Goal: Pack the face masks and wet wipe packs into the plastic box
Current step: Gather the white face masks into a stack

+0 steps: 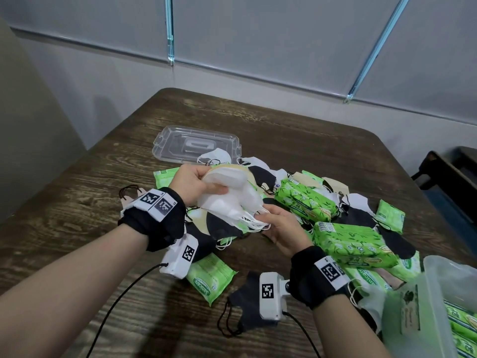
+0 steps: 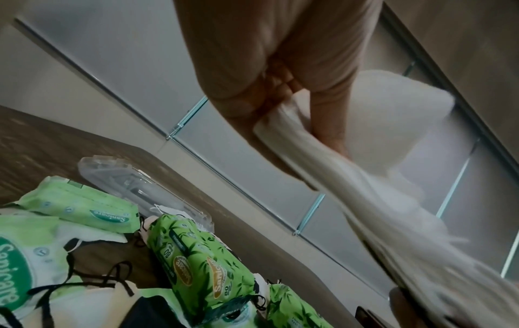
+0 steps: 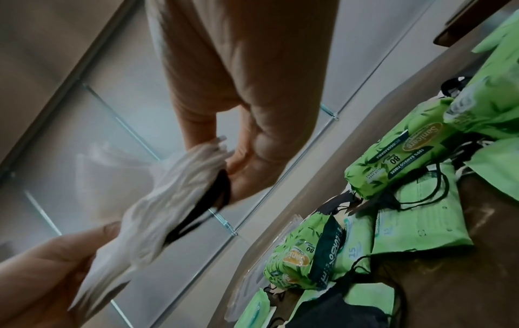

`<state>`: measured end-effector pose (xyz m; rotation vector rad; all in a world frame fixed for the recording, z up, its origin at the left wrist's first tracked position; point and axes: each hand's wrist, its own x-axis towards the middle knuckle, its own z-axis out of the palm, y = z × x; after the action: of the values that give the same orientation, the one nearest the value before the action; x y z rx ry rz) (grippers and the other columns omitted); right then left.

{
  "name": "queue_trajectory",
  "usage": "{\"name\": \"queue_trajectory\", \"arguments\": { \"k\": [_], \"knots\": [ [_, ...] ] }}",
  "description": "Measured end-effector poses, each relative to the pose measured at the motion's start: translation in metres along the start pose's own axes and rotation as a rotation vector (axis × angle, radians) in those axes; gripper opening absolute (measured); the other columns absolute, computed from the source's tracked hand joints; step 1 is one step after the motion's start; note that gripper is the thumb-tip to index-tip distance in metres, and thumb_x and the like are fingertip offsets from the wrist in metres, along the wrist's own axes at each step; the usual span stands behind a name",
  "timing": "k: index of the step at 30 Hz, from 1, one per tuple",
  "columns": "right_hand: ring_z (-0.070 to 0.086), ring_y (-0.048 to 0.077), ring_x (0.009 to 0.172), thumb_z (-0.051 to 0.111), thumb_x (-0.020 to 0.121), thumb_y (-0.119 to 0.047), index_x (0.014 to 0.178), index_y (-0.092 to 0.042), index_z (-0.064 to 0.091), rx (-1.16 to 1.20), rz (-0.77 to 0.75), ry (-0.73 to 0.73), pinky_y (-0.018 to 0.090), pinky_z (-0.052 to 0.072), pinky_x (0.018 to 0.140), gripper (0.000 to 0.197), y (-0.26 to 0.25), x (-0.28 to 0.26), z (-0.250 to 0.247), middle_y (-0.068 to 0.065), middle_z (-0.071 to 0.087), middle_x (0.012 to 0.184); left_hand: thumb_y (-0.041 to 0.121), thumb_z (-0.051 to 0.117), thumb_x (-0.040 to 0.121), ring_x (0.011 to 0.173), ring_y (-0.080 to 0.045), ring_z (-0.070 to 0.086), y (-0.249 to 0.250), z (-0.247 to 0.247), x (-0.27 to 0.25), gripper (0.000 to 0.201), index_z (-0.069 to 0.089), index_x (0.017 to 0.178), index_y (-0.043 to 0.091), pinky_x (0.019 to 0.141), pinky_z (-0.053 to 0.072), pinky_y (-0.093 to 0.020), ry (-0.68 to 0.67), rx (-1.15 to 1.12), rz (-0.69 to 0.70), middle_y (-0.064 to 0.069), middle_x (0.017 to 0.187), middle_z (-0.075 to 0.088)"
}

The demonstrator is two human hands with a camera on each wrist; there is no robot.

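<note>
Above the pile, my left hand [image 1: 198,186] grips one end of a stack of white face masks [image 1: 228,195]. My right hand [image 1: 271,220] pinches the ear loops at the stack's other end. In the left wrist view my left hand [image 2: 297,106] squeezes the white masks [image 2: 351,182]. In the right wrist view my right hand [image 3: 224,153] holds the white loops [image 3: 193,173] with a black loop beside them. The plastic box [image 1: 433,301] stands at the lower right with green wipe packs [image 1: 464,329] inside.
Green wet wipe packs [image 1: 304,202], black, white and beige masks lie heaped on the wooden table [image 1: 77,189]. The clear box lid [image 1: 196,144] rests behind the pile. A black mask [image 1: 245,301] and a small wipe pack [image 1: 210,279] lie near my wrists.
</note>
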<state>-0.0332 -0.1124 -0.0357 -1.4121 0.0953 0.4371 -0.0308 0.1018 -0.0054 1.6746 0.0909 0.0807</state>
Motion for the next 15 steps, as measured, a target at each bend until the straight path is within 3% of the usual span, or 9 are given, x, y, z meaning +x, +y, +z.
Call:
{"name": "queue_trajectory", "arguments": {
  "k": [2,4,6,8,11,15],
  "knots": [
    [0.065,0.010,0.073,0.070,0.071,0.003,0.116,-0.002,0.059,-0.074,-0.024,-0.034,0.017,0.051,0.059,0.046,-0.002,-0.003,-0.002,0.006,0.067,0.098,0.001,0.084,0.059,0.079,-0.024,0.067,-0.002,-0.003,0.001,0.027,0.074,0.082,0.010,0.076,0.055,-0.038,-0.038,0.021,-0.051,-0.007,0.083,0.073],
    [0.066,0.004,0.088,0.075,0.066,-0.006,0.123,-0.009,0.055,-0.101,-0.067,-0.088,0.013,0.051,0.068,0.061,-0.005,-0.004,-0.004,-0.002,0.066,0.108,0.015,0.089,0.049,0.090,-0.029,0.066,-0.004,-0.005,0.004,0.042,0.073,0.087,0.007,0.082,0.055,-0.044,-0.126,0.106,-0.103,-0.011,0.089,0.073],
    [0.063,-0.002,0.097,0.076,0.067,-0.014,0.124,-0.013,0.055,-0.118,-0.108,-0.104,0.010,0.049,0.072,0.060,-0.009,-0.004,-0.001,-0.005,0.064,0.115,0.013,0.088,0.055,0.082,-0.025,0.066,-0.005,-0.003,0.003,0.032,0.073,0.083,0.012,0.078,0.054,-0.040,-0.225,0.190,-0.132,-0.005,0.081,0.073],
    [0.068,0.005,0.093,0.075,0.073,-0.012,0.118,-0.008,0.058,-0.097,-0.114,-0.109,0.014,0.052,0.072,0.048,-0.010,-0.002,0.007,0.000,0.069,0.108,0.017,0.087,0.059,0.072,-0.025,0.066,-0.006,0.003,0.000,0.026,0.072,0.081,0.015,0.072,0.053,-0.039,-0.314,0.235,-0.146,-0.007,0.078,0.073],
    [0.070,0.016,0.076,0.066,0.084,-0.001,0.114,0.006,0.061,-0.089,-0.071,-0.081,0.024,0.057,0.065,0.031,-0.007,0.001,0.020,0.010,0.072,0.091,0.043,0.082,0.052,0.080,-0.032,0.067,-0.017,0.012,-0.001,0.043,0.072,0.085,0.017,0.074,0.051,-0.044,-0.342,0.244,-0.150,-0.013,0.089,0.073],
    [0.067,0.024,0.080,0.061,0.087,-0.001,0.112,0.008,0.061,-0.124,-0.081,0.007,0.033,0.056,0.073,0.027,-0.003,0.010,0.020,0.021,0.068,0.101,0.026,0.078,0.069,0.075,-0.022,0.065,-0.027,0.013,0.000,0.020,0.069,0.086,0.020,0.073,0.052,-0.034,-0.288,0.137,-0.190,-0.003,0.082,0.072]
  ]
}}
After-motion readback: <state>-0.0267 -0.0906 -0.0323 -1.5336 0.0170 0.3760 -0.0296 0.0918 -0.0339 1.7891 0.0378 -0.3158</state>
